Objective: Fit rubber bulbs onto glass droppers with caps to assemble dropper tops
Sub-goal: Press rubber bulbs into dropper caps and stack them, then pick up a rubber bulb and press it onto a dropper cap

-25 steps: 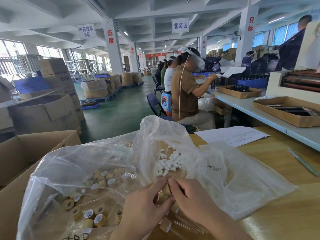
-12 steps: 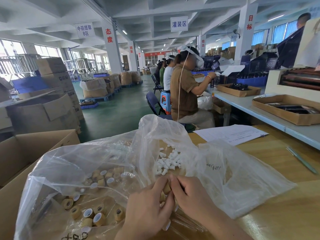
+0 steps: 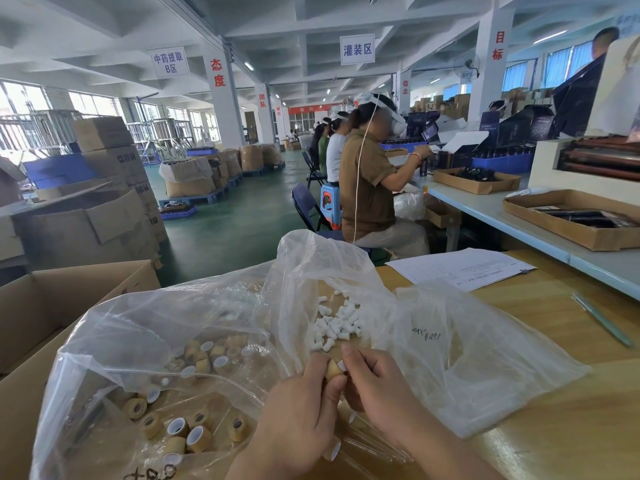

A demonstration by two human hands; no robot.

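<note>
Both hands meet low in the middle of the view, above the pale wooden counter (image 3: 554, 420). The left hand (image 3: 301, 424) has its fingers curled round a tan cylindrical cap (image 3: 332, 370). The right hand (image 3: 377, 386) pinches a small white rubber bulb (image 3: 341, 366) at the cap's far end between thumb and forefinger. The fingers hide whether a glass dropper already sits in the cap. Just beyond the hands, a loose pile of white bulbs (image 3: 334, 323) lies on the opened clear plastic bag (image 3: 180, 327), and more tan caps (image 3: 183, 434) are heaped inside the bag to the left. The step in hand looks like seating the bulb in the cap. The main risk is an off-axis push: the soft bulb could go in crooked or fold at its lip, and would then sit loose. Too hard a squeeze could make the little cap squirt out of the fingers into the pile, or into the open brown cardboard box (image 3: 69, 306) at the left. If a glass tube is in there, sideways force could snap it.
</note>
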